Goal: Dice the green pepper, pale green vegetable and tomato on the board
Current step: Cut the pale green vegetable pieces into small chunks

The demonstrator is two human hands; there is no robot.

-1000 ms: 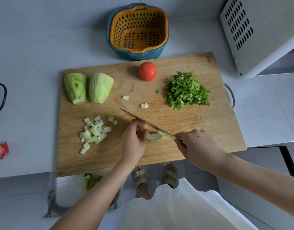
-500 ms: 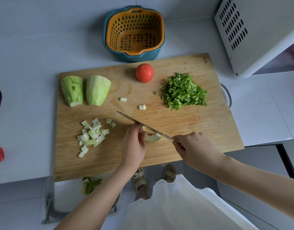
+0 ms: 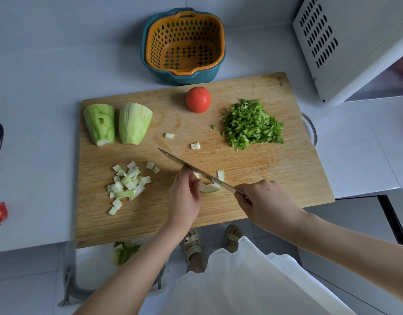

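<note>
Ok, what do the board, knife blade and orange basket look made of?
Board: wood or bamboo, matte, fine parallel grain strips. Knife blade: metal, probably steel, grey with a sheen. Orange basket: moulded plastic, smooth, slightly glossy, with uniform drain holes.

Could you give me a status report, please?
Left hand pinches pale slice. Right hand grips knife over it. Tomato whole, pepper diced. Nothing in the way.

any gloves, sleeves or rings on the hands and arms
No. The left hand and right hand are ungloved, with no rings, watch or bracelet showing. Both forearms are sleeveless as far as the view reaches. A small mole marks the right hand's back.
</note>
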